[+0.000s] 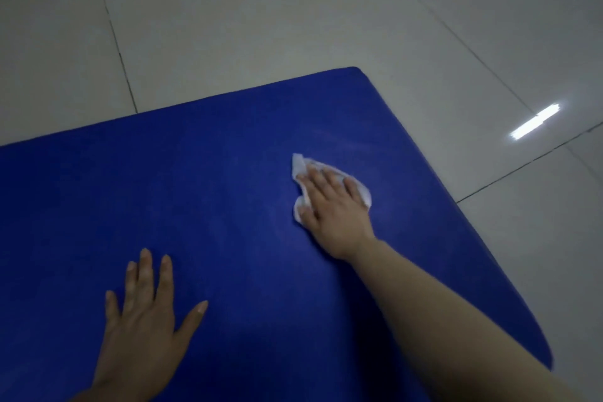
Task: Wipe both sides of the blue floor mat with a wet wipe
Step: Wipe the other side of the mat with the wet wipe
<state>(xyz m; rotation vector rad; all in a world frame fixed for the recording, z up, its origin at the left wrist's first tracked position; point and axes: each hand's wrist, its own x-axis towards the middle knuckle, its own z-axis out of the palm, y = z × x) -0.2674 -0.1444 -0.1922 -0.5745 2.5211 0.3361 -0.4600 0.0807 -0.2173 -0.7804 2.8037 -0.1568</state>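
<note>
The blue floor mat [202,179] lies flat on the tiled floor and fills the lower left of the view; its far right corner is rounded. My right hand [332,206] presses a crumpled white wet wipe [298,166] onto the mat with straight, spread fingers, right of the mat's middle. The wipe shows around my fingertips and the hand's edge; the rest is hidden under my palm. My left hand [143,320] rests flat on the mat nearer to me, fingers spread, holding nothing.
Pale glossy floor tiles [293,10] with dark grout lines surround the mat at the back and right. A bright reflection of a ceiling light [535,122] lies on the floor at the right.
</note>
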